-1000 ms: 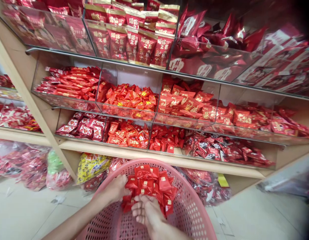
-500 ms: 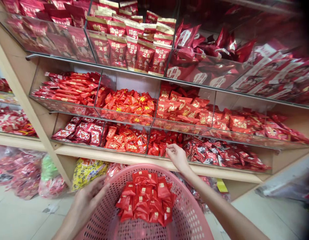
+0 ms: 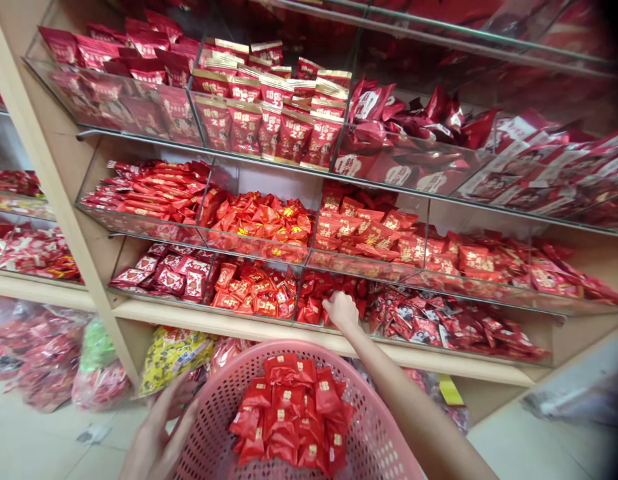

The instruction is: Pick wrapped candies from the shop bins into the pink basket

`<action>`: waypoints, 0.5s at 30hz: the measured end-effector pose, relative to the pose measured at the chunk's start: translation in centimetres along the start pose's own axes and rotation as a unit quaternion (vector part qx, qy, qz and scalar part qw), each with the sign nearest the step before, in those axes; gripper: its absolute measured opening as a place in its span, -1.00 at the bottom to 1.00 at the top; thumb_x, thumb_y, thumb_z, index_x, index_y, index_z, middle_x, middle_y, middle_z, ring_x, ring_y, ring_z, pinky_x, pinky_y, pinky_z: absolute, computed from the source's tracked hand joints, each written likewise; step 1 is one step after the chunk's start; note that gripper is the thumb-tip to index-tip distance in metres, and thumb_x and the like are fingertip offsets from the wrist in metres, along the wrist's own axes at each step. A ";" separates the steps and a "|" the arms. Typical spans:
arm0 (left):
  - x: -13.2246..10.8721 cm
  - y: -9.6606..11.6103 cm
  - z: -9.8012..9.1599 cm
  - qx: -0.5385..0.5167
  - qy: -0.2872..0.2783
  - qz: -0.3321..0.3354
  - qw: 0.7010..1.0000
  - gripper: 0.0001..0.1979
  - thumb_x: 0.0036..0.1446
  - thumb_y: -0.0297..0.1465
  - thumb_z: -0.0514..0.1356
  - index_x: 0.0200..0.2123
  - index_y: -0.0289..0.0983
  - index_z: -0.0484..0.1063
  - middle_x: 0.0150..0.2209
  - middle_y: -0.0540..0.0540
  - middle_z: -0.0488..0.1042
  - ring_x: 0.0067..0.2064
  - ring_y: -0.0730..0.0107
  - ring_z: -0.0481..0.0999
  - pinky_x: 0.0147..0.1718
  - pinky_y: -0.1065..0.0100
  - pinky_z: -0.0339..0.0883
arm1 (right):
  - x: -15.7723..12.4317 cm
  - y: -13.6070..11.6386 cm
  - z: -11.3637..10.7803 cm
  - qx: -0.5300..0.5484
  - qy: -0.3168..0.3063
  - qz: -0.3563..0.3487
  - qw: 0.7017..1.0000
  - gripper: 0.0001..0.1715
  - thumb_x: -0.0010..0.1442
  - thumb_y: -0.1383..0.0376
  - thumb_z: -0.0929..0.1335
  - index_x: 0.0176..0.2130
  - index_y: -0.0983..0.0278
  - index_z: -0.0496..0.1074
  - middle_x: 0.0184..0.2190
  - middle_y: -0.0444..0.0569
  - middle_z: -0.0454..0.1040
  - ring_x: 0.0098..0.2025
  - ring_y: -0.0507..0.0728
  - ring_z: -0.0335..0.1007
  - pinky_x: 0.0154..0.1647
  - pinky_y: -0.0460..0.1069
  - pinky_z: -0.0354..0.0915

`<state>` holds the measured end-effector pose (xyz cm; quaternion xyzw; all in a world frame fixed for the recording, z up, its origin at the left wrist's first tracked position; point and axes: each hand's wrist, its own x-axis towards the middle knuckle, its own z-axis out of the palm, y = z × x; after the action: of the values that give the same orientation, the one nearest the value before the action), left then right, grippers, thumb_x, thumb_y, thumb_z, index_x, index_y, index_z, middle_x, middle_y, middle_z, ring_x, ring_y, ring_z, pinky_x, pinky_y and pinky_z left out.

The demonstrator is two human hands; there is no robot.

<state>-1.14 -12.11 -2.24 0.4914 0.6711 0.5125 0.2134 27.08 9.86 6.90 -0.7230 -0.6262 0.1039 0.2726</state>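
Observation:
My right hand (image 3: 341,311) reaches into a clear bin on the lowest tier and closes its fingers on small red candy packets (image 3: 316,300) there. A pink perforated plastic basket (image 3: 383,427) sits close below me, with a pile of the same red packets (image 3: 291,417) inside. At the basket's left rim, my left hand (image 3: 163,427) holds the edge with fingers curled around it.
Tiered clear acrylic bins (image 3: 269,247) full of red wrapped sweets fill a wooden shelf unit (image 3: 229,327). Taller red and gold pouches (image 3: 269,127) stand in the upper row. Bulk bags, one yellow (image 3: 173,353) and one green (image 3: 96,347), lie under the shelf on a pale tiled floor.
My right hand left the pile in the basket and rose to the bottom bin, where it now grips packets. My left hand slid from the pile to the basket's left rim.

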 end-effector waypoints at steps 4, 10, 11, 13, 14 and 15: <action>0.0 -0.7 0.1 -0.003 0.004 0.019 1.000 -0.36 -0.06 -0.04 0.12 0.04 -0.28 0.19 -0.19 -0.18 0.48 -0.18 0.18 0.50 -0.18 0.24 0.42 | 0.1 1.8 -0.5 0.060 0.009 0.003 0.998 -0.87 -0.02 0.30 0.32 -0.48 0.28 0.46 -0.39 0.12 0.50 -0.22 0.24 0.43 -0.29 0.02 0.22; 0.1 -0.9 -0.2 -0.006 -0.013 0.009 1.000 -0.34 -0.07 -0.05 0.13 0.07 -0.26 0.15 -0.13 -0.19 0.46 -0.11 0.17 0.47 -0.11 0.23 0.39 | -0.5 4.2 -2.1 0.252 0.018 -0.025 0.967 -0.70 -0.01 0.11 0.31 -0.50 0.31 0.41 -0.55 0.01 0.48 -0.41 0.14 0.43 -0.38 -0.04 0.27; 0.2 -0.3 -0.2 -0.009 -0.011 -0.002 1.000 -0.32 -0.08 -0.04 0.13 0.07 -0.26 0.15 -0.11 -0.19 0.45 -0.09 0.17 0.46 -0.08 0.22 0.37 | -0.8 4.4 -2.4 0.289 0.019 -0.026 0.957 -0.65 -0.02 0.06 0.31 -0.46 0.32 0.41 -0.52 0.01 0.49 -0.41 0.13 0.44 -0.39 -0.04 0.28; 0.2 1.4 0.2 -0.035 -0.009 -0.019 0.999 -0.30 -0.12 -0.01 0.15 0.05 -0.28 0.16 -0.09 -0.19 0.44 -0.06 0.18 0.44 -0.01 0.22 0.31 | -1.9 4.4 -3.1 0.349 0.022 -0.024 0.937 -0.53 -0.06 -0.04 0.31 -0.41 0.33 0.40 -0.45 0.03 0.50 -0.40 0.12 0.44 -0.40 -0.04 0.31; 0.2 2.6 0.6 -0.064 -0.008 -0.020 0.998 -0.30 -0.13 -0.01 0.15 0.03 -0.28 0.17 -0.07 -0.20 0.43 -0.04 0.19 0.43 0.00 0.24 0.30 | -2.8 4.3 -3.4 0.377 0.021 -0.018 0.926 -0.50 -0.08 -0.06 0.32 -0.41 0.33 0.39 -0.44 0.03 0.50 -0.40 0.12 0.44 -0.39 -0.03 0.32; 0.2 3.8 1.1 -0.093 -0.026 -0.025 0.995 -0.31 -0.13 -0.01 0.16 0.01 -0.28 0.18 -0.04 -0.19 0.41 -0.01 0.21 0.41 0.01 0.27 0.29 | -3.8 4.1 -3.7 0.411 0.014 -0.010 0.911 -0.49 -0.11 -0.07 0.34 -0.41 0.33 0.39 -0.45 0.02 0.49 -0.41 0.11 0.44 -0.37 -0.02 0.33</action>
<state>1.34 -11.45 0.76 0.4655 0.6266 0.5547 0.2881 31.64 4.95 7.13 -0.5419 -0.5313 0.3390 0.5560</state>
